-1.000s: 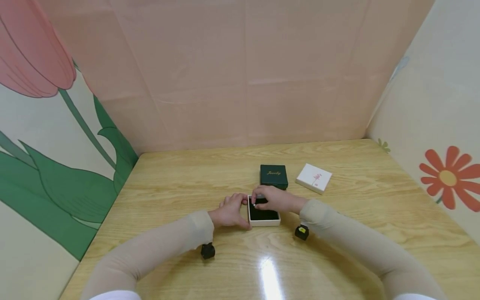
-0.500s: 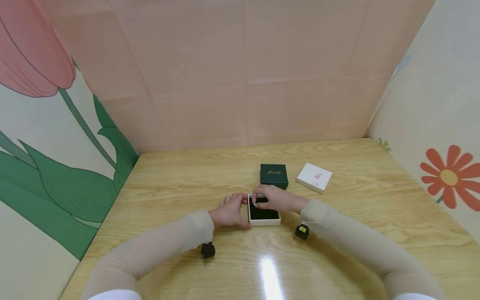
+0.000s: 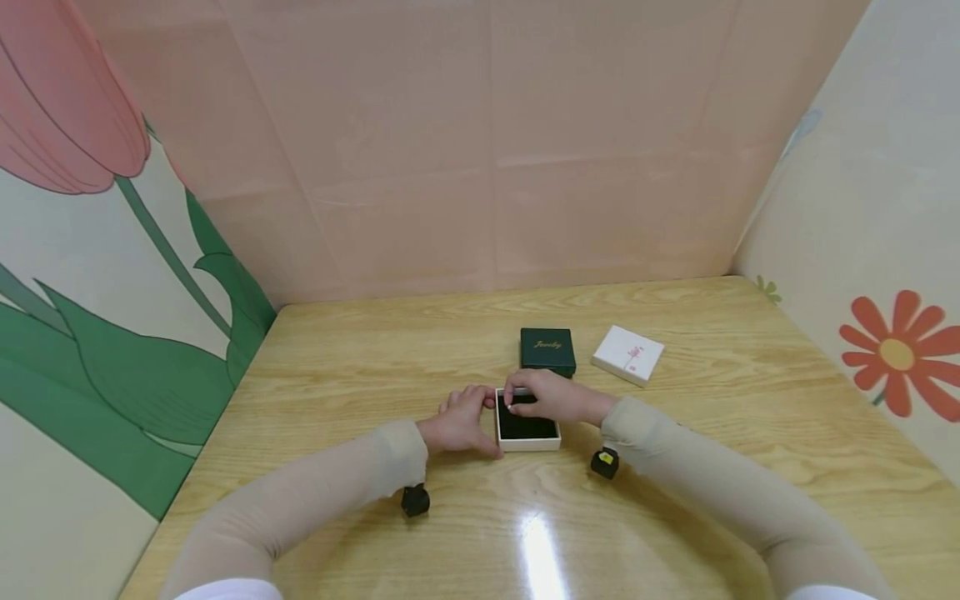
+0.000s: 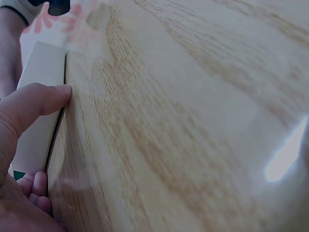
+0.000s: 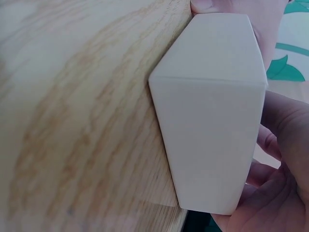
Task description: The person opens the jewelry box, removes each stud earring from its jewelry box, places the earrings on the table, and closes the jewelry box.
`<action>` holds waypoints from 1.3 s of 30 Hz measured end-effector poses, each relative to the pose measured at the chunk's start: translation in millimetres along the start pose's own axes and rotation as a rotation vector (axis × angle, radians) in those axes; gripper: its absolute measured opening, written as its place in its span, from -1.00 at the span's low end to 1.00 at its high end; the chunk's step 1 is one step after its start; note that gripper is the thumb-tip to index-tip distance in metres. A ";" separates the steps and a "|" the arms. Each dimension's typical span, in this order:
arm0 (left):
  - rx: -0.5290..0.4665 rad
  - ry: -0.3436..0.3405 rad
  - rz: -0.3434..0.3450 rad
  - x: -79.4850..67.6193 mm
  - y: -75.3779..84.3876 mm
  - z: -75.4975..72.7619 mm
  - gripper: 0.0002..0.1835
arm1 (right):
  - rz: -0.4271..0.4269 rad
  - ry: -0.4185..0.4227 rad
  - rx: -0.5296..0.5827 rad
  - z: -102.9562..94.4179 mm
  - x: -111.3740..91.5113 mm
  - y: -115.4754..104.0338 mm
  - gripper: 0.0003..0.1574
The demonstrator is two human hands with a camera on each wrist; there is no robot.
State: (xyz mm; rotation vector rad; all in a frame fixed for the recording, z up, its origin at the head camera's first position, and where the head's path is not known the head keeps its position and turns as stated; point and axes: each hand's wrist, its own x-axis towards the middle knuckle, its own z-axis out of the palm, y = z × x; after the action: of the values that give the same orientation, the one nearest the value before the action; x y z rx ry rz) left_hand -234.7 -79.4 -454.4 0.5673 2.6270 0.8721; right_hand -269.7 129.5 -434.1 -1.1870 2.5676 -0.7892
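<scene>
We see a lidless white box [image 3: 530, 446] sitting flat on the counter [image 3: 360, 350], square to the person and too nearly square itself to show a clear long axis. A black lining [image 3: 528, 429] fills it, and over the lining's far-left part we make out a small pale object [image 3: 510, 407], too tiny to identify. It sits at the fingertips of the right hand [image 3: 546, 396], which arches in over the right wall; that grip is narrow, thumb and forefinger drawn together and, we judge, pinching the object. The left hand [image 3: 461, 423] spans the box's left side in a wide grip: the left wrist view puts its thumb [image 4: 53, 98] against the near wall, with fingers around toward the far-left corner. We take the key relation to be the pinch and the lining: the lining lies directly below the right fingertips, whether touching we cannot tell, and the left hand bears on the wall closest to them. Beyond the right hand is a dark green box [image 3: 547, 350], with a flat white box [image 3: 630, 354] to its right, turned at an angle.
</scene>
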 end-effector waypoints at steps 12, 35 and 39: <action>-0.008 -0.009 0.000 0.4 0.8 -0.5 -0.10 | 0.001 0.001 0.006 0.3 0.3 3.4 -0.93; -0.030 -0.029 -0.016 0.3 1.2 -2.2 -0.10 | 0.037 -0.015 0.025 -2.3 -0.2 1.3 -0.92; -0.031 -0.034 -0.021 0.0 1.2 -2.5 -0.10 | 0.042 -0.021 0.035 -2.1 -0.1 1.1 -0.91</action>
State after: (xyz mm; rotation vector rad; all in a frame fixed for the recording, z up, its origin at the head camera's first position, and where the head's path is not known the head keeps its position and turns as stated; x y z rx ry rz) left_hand -235.4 -79.8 -451.8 0.5417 2.5796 0.8868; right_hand -271.2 131.0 -433.0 -1.1219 2.5424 -0.8052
